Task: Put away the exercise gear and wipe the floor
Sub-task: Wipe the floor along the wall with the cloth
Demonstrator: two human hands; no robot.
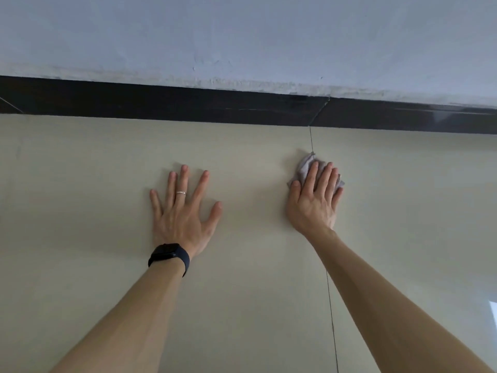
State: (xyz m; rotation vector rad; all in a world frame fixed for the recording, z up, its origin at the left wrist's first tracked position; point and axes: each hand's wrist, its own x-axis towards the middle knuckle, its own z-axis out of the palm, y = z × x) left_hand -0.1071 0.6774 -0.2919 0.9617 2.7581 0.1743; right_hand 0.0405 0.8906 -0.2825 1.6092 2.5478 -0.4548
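I am working at floor level, both arms reaching out toward the wall (pixel 242 36). My left hand (pixel 183 214) is lying flat on the floor (pixel 80 184), fingers spread wide, bearing on the bare tile and holding nothing; a ring (pixel 180 193) and a dark watch (pixel 168 255) are showing on it. My right hand (pixel 314 200) is pressing a small grey cloth (pixel 305 164) to the tile, fingers straight and close together on top of it, not curled round it. The cloth is bunched under the fingers, with a corner poking out ahead and just touching the grout line (pixel 329 292), near the dark skirting (pixel 161 103) but apart from it. No exercise gear is showing, so I am guessing that half of the job is done, though I cannot confirm it from here. The wiping half is under way. The tile is looking even and matt all over, with no wet streak or dirt that I can make out, so I cannot tell which patches are wiped. My guess is that I am covering the strip along the skirting, with the tile to the right of the grout line and anything behind me left to check.
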